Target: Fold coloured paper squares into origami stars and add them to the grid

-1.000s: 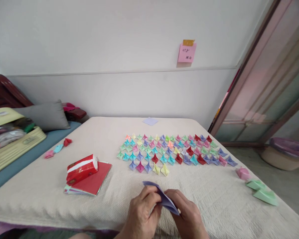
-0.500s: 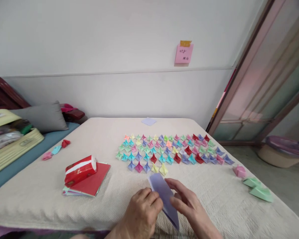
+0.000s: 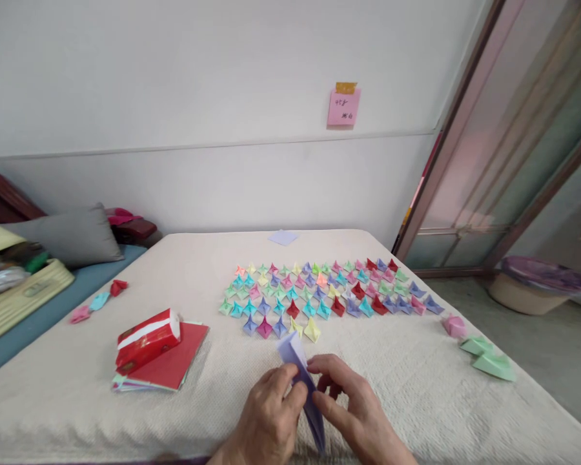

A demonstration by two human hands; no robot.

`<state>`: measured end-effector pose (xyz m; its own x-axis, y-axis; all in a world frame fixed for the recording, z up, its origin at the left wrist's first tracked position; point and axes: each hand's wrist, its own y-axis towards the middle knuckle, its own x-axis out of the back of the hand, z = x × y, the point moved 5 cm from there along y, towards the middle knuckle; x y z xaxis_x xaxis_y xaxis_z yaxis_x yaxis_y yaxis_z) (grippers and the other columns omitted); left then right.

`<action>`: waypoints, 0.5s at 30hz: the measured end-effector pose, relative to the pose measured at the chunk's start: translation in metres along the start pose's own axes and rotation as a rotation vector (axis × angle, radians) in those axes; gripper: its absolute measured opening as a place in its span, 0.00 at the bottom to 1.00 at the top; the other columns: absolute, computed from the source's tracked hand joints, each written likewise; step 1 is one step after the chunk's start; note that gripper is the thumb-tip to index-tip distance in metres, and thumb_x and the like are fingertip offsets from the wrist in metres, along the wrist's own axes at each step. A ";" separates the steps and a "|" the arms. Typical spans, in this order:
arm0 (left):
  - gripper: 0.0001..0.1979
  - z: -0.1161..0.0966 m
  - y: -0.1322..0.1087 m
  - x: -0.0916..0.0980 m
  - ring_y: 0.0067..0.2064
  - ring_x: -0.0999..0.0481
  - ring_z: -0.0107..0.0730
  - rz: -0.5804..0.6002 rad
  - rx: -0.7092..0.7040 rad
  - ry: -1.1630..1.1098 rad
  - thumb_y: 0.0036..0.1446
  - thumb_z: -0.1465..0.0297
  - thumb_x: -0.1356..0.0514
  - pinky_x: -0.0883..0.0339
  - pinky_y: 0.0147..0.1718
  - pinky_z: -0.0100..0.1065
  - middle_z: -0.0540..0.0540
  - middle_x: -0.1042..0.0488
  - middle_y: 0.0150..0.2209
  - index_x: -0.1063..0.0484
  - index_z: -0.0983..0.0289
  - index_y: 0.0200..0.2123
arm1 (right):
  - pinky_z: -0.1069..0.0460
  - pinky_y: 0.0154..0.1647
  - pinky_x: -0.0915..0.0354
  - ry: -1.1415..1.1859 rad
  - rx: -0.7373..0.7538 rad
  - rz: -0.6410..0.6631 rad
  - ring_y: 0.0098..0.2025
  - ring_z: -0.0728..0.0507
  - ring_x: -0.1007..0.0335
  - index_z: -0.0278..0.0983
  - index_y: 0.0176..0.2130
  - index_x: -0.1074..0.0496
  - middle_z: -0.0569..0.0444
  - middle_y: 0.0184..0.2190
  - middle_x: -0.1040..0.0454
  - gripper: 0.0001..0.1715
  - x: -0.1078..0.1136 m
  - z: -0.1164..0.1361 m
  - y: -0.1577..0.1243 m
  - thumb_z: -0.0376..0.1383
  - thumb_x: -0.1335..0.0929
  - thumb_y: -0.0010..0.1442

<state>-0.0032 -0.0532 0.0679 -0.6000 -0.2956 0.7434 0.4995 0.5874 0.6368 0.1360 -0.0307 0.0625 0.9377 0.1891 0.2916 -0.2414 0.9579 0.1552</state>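
Both my hands pinch a folded lavender paper point(image 3: 300, 371) low over the cream cloth of the table point(image 3: 416, 400). My left hand point(image 3: 266, 420) grips it from the left with thumb and fingers closed. My right hand point(image 3: 356, 410) holds its right side, fingers curled on the fold. The paper stands on edge, its pointed end up toward several rows of small folded paper pieces point(image 3: 319, 290) in many colours laid out just beyond.
A red packet point(image 3: 148, 336) lies on a stack of coloured paper sheets point(image 3: 174, 368) at the left. Green and pink folded pieces point(image 3: 484, 358) sit at the right edge. A loose lavender sheet point(image 3: 283, 237) lies at the far edge. Cushion and yellow case stand left.
The lavender paper has turned from lying flat between my hands to standing upright on edge. My view has shifted slightly to the right.
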 end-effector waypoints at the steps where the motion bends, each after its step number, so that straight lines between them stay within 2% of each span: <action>1: 0.12 0.001 0.000 0.000 0.37 0.24 0.38 -0.005 0.028 -0.016 0.57 0.81 0.51 0.25 0.35 0.37 0.63 0.28 0.41 0.30 0.66 0.39 | 0.52 0.34 0.37 0.007 0.041 0.030 0.33 0.46 0.33 0.38 0.41 0.28 0.52 0.39 0.28 0.12 -0.002 0.004 -0.001 0.32 0.33 0.54; 3: 0.12 0.003 -0.002 0.000 0.36 0.24 0.36 -0.014 0.064 -0.037 0.58 0.80 0.51 0.25 0.34 0.35 0.63 0.30 0.42 0.31 0.66 0.40 | 0.52 0.35 0.36 0.006 0.089 0.083 0.35 0.45 0.32 0.39 0.44 0.27 0.50 0.44 0.29 0.14 -0.005 0.008 -0.003 0.35 0.33 0.57; 6: 0.11 0.005 -0.003 0.002 0.35 0.23 0.35 -0.068 0.059 0.004 0.59 0.80 0.51 0.25 0.32 0.33 0.65 0.32 0.44 0.31 0.66 0.39 | 0.52 0.35 0.36 -0.015 0.105 0.128 0.37 0.45 0.32 0.40 0.48 0.28 0.50 0.45 0.29 0.16 -0.007 0.008 -0.005 0.36 0.33 0.58; 11: 0.10 0.000 -0.004 -0.001 0.41 0.22 0.38 -0.078 -0.074 0.129 0.59 0.79 0.51 0.25 0.39 0.34 0.70 0.34 0.54 0.30 0.68 0.39 | 0.52 0.34 0.36 -0.029 0.108 0.156 0.38 0.45 0.31 0.42 0.50 0.28 0.51 0.47 0.30 0.18 -0.007 0.012 -0.005 0.34 0.33 0.58; 15: 0.12 -0.003 -0.003 0.001 0.42 0.22 0.39 -0.086 -0.158 0.083 0.59 0.79 0.51 0.26 0.42 0.35 0.67 0.26 0.46 0.30 0.70 0.41 | 0.53 0.34 0.37 0.011 0.089 0.160 0.39 0.44 0.32 0.42 0.47 0.26 0.52 0.44 0.29 0.16 -0.005 0.018 -0.005 0.33 0.33 0.58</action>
<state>-0.0027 -0.0574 0.0675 -0.5941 -0.4046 0.6952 0.5449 0.4334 0.7179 0.1285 -0.0398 0.0771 0.8882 0.3400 0.3090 -0.4081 0.8927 0.1910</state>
